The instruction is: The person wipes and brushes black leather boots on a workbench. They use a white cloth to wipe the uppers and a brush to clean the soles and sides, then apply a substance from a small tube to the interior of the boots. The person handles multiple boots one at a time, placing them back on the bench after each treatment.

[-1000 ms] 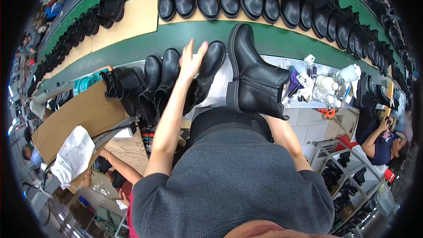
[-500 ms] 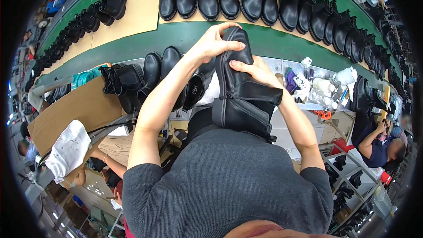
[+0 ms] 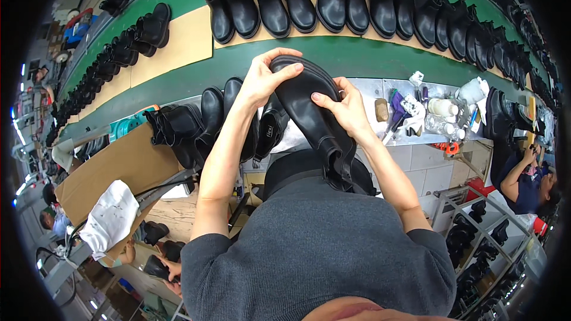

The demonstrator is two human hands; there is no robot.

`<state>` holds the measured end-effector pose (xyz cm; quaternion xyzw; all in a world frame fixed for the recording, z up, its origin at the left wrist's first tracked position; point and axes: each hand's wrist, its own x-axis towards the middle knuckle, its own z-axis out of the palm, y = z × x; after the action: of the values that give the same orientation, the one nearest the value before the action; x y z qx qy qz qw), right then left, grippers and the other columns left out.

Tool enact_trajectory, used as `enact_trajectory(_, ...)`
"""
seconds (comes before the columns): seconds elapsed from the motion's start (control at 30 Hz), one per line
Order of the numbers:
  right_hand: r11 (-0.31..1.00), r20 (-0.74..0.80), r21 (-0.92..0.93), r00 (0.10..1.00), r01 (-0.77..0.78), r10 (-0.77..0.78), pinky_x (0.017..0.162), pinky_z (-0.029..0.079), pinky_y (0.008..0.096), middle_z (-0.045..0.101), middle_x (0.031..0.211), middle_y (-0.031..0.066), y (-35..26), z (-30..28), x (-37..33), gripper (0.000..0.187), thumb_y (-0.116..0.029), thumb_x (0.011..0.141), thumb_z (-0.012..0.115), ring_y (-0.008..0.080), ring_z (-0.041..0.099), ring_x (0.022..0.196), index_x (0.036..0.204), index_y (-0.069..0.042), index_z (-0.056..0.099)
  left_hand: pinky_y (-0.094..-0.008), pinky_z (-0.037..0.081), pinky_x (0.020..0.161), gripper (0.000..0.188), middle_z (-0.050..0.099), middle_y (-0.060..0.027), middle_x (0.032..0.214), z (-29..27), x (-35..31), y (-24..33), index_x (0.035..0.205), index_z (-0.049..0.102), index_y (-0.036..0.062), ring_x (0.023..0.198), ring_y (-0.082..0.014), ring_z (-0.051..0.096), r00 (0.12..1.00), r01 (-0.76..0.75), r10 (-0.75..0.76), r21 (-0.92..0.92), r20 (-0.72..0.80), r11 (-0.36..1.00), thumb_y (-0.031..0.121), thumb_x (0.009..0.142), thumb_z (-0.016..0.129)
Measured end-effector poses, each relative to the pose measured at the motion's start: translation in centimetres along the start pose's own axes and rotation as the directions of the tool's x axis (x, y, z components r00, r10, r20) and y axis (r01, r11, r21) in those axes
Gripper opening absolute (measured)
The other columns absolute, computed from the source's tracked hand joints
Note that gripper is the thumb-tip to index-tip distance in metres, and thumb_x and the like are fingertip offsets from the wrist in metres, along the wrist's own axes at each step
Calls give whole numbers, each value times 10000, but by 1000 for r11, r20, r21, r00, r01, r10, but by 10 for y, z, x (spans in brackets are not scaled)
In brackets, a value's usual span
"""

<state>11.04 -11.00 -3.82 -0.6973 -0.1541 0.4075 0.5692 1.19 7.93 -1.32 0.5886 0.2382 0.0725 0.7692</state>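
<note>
A black leather ankle boot point(image 3: 306, 106) is held up in front of my chest, its toe pointing away from me and its shaft down near my lap. My left hand point(image 3: 264, 80) grips the toe, thumb on the upper and fingers round the sole edge. Farther back, my right hand point(image 3: 347, 110) clasps the boot's right side with its thumb pressed on the leather. To the left of the held boot, several other black boots point(image 3: 212, 110) stand or lie on the metal bench point(image 3: 372, 87).
Beyond the bench, a green conveyor point(image 3: 250, 62) carries rows of black boots point(image 3: 270, 9) on cardboard. Plastic bottles point(image 3: 443, 108), rags and a brown block point(image 3: 381, 110) sit at right. Cardboard point(image 3: 119, 169) with a stained white cloth point(image 3: 111, 217) is at left. Co-workers point(image 3: 529, 184) are at both sides.
Both hands have turned the boot: its side now faces up and its shaft swings toward my lap. The toe has moved left and slightly nearer. The whole view has shifted a little.
</note>
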Motion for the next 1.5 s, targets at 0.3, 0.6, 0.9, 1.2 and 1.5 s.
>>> enact_trajectory(0.3,985,-99,-4,981,-170,169,961,435,356,596,1201,244,98,-38,52,591,-347,815,692,313,569,1132,1276,-8,546,-446,341,1076,1293,377,-354,1368,-45,67,-103,1444,171,-81,1339,-387,354,907,417,-293,737,-302,532,683,585,764)
enact_trajectory(0.6,960,19,-216,983,180,-180,951,460,400,512,1268,287,14,-26,46,716,-426,843,666,349,564,1131,1338,46,452,-370,489,914,940,581,-241,1190,-83,34,-91,1284,415,-70,1058,-310,608,943,247,-72,537,-326,807,438,616,839)
enact_trajectory(0.9,977,495,-68,843,-202,209,852,490,285,638,1080,151,-39,52,-10,670,-387,802,739,162,617,963,1203,104,524,-308,490,839,550,621,-79,1067,-25,-43,-28,1170,540,0,953,-170,597,956,50,-95,-166,-277,985,279,771,796)
enact_trajectory(1.2,756,607,517,795,-401,7,891,497,324,601,1169,109,34,37,17,560,-270,855,686,193,607,1047,1278,25,467,-299,471,901,679,558,-90,1244,-37,-22,-35,1355,418,-17,1086,-140,555,999,27,-39,-362,-27,932,266,826,738)
enact_trajectory(1.5,968,279,141,947,-205,160,730,542,306,612,1054,163,19,41,28,671,-291,738,796,194,639,899,1197,71,466,-274,508,661,398,657,-78,788,-7,4,-34,827,626,-4,688,-131,609,900,145,-22,251,-435,957,139,580,904)
